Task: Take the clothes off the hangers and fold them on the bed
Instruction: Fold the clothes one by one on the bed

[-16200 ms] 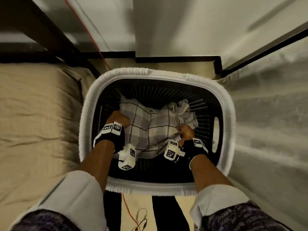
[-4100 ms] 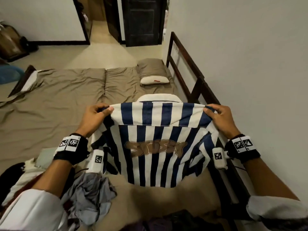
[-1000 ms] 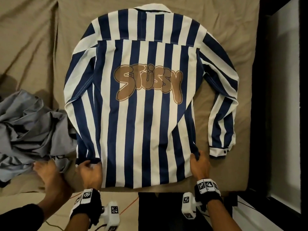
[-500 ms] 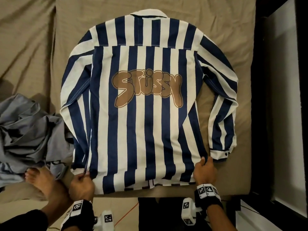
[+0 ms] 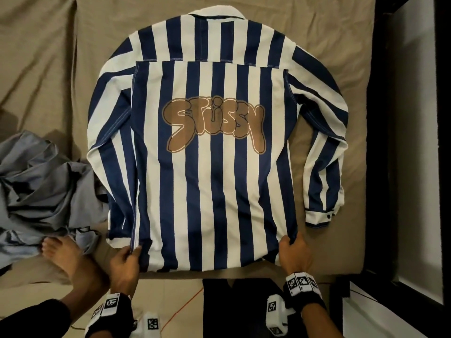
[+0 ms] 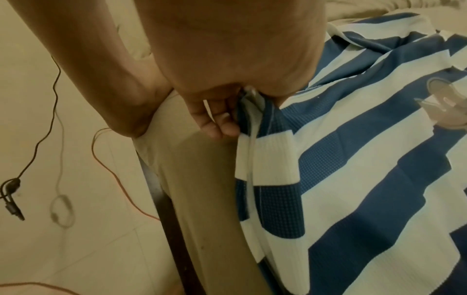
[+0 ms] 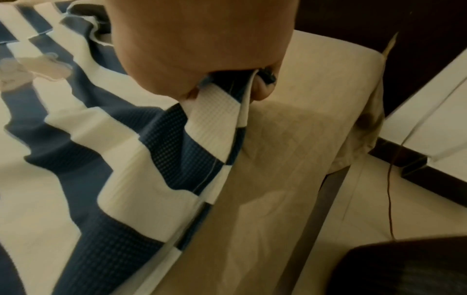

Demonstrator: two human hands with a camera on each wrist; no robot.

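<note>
Both hands hold the hem of the striped shirt (image 5: 214,152), which lies back-up and flat on the bed (image 5: 361,118). Left hand (image 5: 125,261) pinches the left hem corner; right hand (image 5: 294,252) pinches the right corner; each grip is closed on cloth. We judge the step to be smoothing before the fold. We should pull both corners evenly toward the bed's near edge, keeping the stripes straight. The left sleeve (image 5: 107,132) lies partly tucked and beside the grey clothes (image 5: 44,189); free it first.
</note>
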